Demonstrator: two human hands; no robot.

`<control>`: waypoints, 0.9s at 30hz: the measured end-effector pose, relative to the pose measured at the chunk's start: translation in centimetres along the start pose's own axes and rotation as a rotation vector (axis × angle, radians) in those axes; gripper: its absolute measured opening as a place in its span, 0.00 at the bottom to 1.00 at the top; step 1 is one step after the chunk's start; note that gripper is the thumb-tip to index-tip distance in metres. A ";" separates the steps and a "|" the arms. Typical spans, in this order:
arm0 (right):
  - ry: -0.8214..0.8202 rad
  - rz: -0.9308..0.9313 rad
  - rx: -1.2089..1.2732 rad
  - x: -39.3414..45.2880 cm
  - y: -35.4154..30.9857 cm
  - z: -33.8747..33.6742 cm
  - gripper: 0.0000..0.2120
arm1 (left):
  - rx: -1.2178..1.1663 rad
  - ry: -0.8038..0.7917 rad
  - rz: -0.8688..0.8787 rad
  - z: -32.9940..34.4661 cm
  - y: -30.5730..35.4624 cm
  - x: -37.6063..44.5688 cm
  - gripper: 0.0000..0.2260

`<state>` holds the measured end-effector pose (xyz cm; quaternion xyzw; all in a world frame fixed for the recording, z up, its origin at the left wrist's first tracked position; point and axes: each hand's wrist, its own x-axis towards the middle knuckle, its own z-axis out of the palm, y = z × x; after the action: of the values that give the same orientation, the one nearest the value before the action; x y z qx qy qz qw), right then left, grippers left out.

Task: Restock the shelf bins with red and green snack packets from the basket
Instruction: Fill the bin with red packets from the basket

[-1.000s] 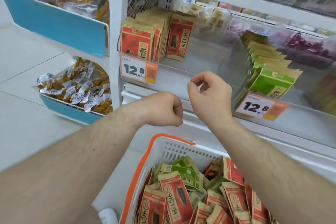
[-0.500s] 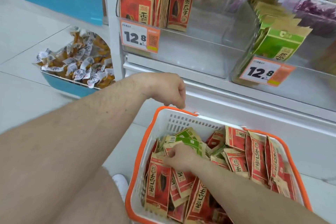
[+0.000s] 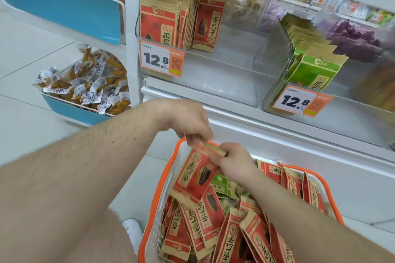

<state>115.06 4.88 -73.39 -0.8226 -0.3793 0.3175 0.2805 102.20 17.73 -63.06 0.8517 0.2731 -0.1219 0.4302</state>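
1. Both hands together over the far rim of the white plastic basket with orange rim (image 3: 164, 179), pinching one red-and-kraft paper snack packet with a sunflower-seed print (image 3: 195, 174) by its top edge.
2. Left hand (image 3: 188, 123): fingers curled down, gripping the packet's top-left corner.
3. Right hand (image 3: 232, 161): fingers clamped on the packet's top-right corner; forearm crosses over the basket.
4. The held packet hangs tilted, its lower end touching the pile in the basket.
5. Basket sits near, on the floor, below the shelf; it holds mostly loose red packets (image 3: 215, 226), with a few green packets (image 3: 222, 186) underneath.
6. Far left: clear shelf bin (image 3: 224, 83) with upright red packets (image 3: 171, 21) in its left part, and an orange 12.8 price tag (image 3: 161, 60).
7. Far right: clear bin with upright green-and-kraft packets (image 3: 314, 70), with a second 12.8 tag (image 3: 301, 100).
8. Left of the shelving: blue tray of small wrapped snacks (image 3: 85, 85).
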 end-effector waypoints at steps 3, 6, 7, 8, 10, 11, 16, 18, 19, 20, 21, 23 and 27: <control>0.273 -0.117 0.119 -0.9 -1.3 -2.8 0.09 | -0.219 -0.243 0.031 0.5 1.5 -0.8 0.11; 0.411 -0.173 0.382 -2.0 -2.5 -4.1 0.07 | -0.163 -0.319 -0.002 1.6 2.5 -0.5 0.14; 0.416 -0.165 0.536 -2.4 -2.9 -4.2 0.06 | -0.112 -0.317 -0.039 2.0 2.6 -0.2 0.17; 0.405 -0.152 0.687 -2.7 -3.3 -4.2 0.04 | -0.080 -0.297 -0.079 2.5 2.7 0.0 0.22; 0.366 -0.118 0.957 -3.2 -3.9 -4.3 0.03 | -0.134 -0.178 -0.126 3.1 2.8 0.3 0.26; 0.339 -0.106 1.074 -3.4 -4.3 -4.4 0.04 | -0.222 -0.094 -0.118 3.3 2.9 0.3 0.26; 0.198 -0.038 1.262 -3.6 -4.9 -4.5 0.09 | -0.920 0.388 0.073 3.6 3.1 1.3 0.10; 0.150 -0.028 1.176 -3.8 -4.9 -4.4 0.07 | -1.066 0.513 0.102 3.6 3.3 1.7 0.07; 0.148 -0.026 1.116 -3.7 -4.8 -4.5 0.07 | -1.077 0.549 0.121 3.4 3.4 1.8 0.06; 0.174 -0.028 1.057 -3.7 -4.8 -4.7 0.06 | -1.062 0.573 0.152 3.0 3.4 1.8 0.04; 0.222 -0.034 1.000 -3.6 -4.8 -5.1 0.05 | -1.029 0.591 0.189 2.5 3.4 1.7 0.04; 0.338 -0.065 0.906 -3.6 -4.8 -6.3 0.07 | -0.903 0.631 0.258 1.3 3.2 1.2 0.04; 0.344 -0.199 0.638 -3.6 -5.4 -7.9 0.15 | -0.627 0.643 0.299 -0.3 2.3 0.3 0.06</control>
<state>116.69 3.23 -63.43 -0.6943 -0.2866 0.2483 0.6117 103.73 16.95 -61.49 0.7054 0.2906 0.2993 0.5730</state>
